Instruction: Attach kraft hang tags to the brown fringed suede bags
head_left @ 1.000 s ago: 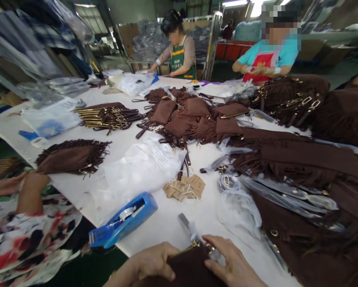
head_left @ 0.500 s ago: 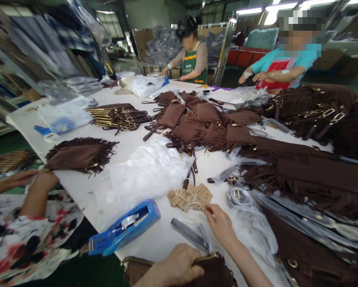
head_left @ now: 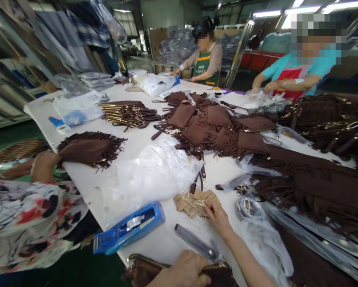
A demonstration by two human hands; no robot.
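At the near table edge my left hand [head_left: 189, 269] is closed on a dark brown zippered pouch [head_left: 147, 269] with a gold zipper. My right hand [head_left: 217, 217] reaches over a small pile of kraft-paper hang tags [head_left: 186, 205] with white strings, its fingers pinched at the strings on the pile's right side. Whether a single tag is caught between the fingertips cannot be made out. Between my hands lies a grey strap [head_left: 193, 241] in a clear plastic wrap. A blue tape dispenser [head_left: 131, 227] sits left of the tags.
White plastic bags [head_left: 155, 171] lie beyond the dispenser. Fringed brown pouches [head_left: 196, 127] are heaped mid-table, more brown bags [head_left: 316, 183] on the right. At left, a co-worker's hand [head_left: 45, 161] touches a fringed pouch [head_left: 89, 148]. Two co-workers stand across the table.
My right hand has moved from the near right edge of the tags onto their strings. My left hand still grips the pouch. The view has shifted slightly left.
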